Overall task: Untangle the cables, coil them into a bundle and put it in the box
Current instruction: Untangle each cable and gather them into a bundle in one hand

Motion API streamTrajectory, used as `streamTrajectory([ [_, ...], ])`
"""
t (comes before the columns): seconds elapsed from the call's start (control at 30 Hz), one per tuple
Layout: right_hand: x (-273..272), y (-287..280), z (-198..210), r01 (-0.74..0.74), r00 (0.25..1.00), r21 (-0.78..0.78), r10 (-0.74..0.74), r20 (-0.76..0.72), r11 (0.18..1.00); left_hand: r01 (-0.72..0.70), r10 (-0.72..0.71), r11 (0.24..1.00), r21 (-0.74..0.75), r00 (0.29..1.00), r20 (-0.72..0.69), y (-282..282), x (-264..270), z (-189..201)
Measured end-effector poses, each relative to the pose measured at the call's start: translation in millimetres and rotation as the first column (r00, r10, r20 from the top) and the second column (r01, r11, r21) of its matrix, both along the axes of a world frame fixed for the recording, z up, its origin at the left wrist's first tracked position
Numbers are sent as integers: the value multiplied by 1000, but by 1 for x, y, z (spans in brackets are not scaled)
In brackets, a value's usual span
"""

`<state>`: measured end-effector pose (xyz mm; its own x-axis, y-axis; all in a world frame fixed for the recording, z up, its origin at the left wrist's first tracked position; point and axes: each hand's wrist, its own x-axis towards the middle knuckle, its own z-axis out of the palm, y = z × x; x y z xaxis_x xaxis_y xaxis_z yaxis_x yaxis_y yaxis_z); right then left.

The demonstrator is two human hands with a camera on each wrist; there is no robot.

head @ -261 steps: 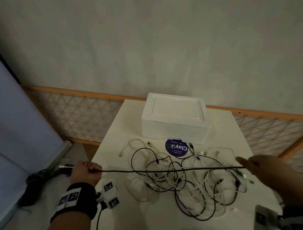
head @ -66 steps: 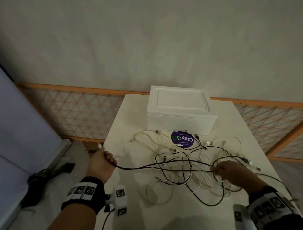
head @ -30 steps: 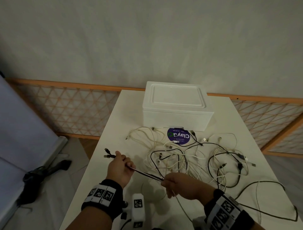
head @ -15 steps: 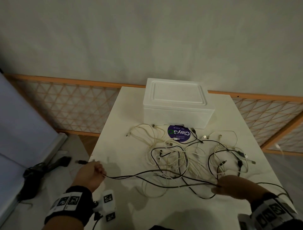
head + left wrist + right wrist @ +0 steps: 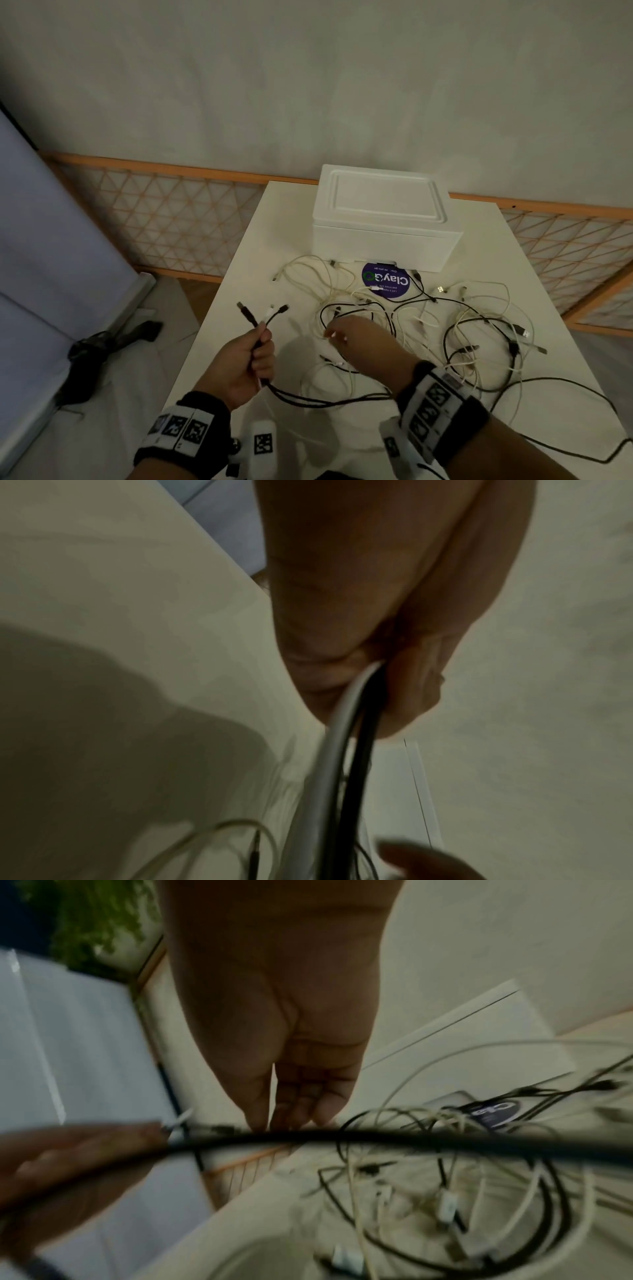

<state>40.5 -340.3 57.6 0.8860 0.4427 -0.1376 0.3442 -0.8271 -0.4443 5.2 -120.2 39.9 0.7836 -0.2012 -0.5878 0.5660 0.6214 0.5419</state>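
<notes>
I'm gathering cable ends: the cables [image 5: 404, 329] are lying mostly as a loose black-and-white tangle on the table [image 5: 246, 274], in front of the white box [image 5: 383, 236], which is sitting closed at the far edge. My left hand [image 5: 245, 363] is fisting round a few black and white strands, well in front of the box and to its left, plugs sticking up out of the fist; the left wrist view is showing one white and one black strand running out under the curled fingers [image 5: 421, 696]. My right hand [image 5: 356, 346] is reaching into the near-left part of the tangle, fingers straight and relaxed, gripping nothing I can see. One black strand is trailing from the fist across toward the table's near-right corner. To do this well, I'm thinking: pick one free plug, follow that strand out slowly, lift it over crossings rather than yanking, keep the held ends level, so loops aren't tightening into knots. A purple sticker [image 5: 385, 279] is lying just in front of the box.
</notes>
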Motion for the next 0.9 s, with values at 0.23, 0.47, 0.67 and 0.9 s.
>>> streamTrajectory([
  [0.23, 0, 18, -26, -91, 981, -189, 55, -186, 978, -5, 0, 989, 147, 999, 37, -8, -2, 4],
  [0.47, 7, 0, 46, 437, 877, 778, -23, -480, 451, -58, 59, 980, 189, 998, -2, -9, 10, 11],
  [0.67, 5, 3, 48, 366, 919, 778, -66, -389, 511, 1, -69, 973, 232, 957, 283, -44, 26, 42],
  [0.9, 2, 3, 48, 344, 932, 765, -101, -347, 545, 53, -217, 929, 367, 880, 422, -73, 35, 56],
])
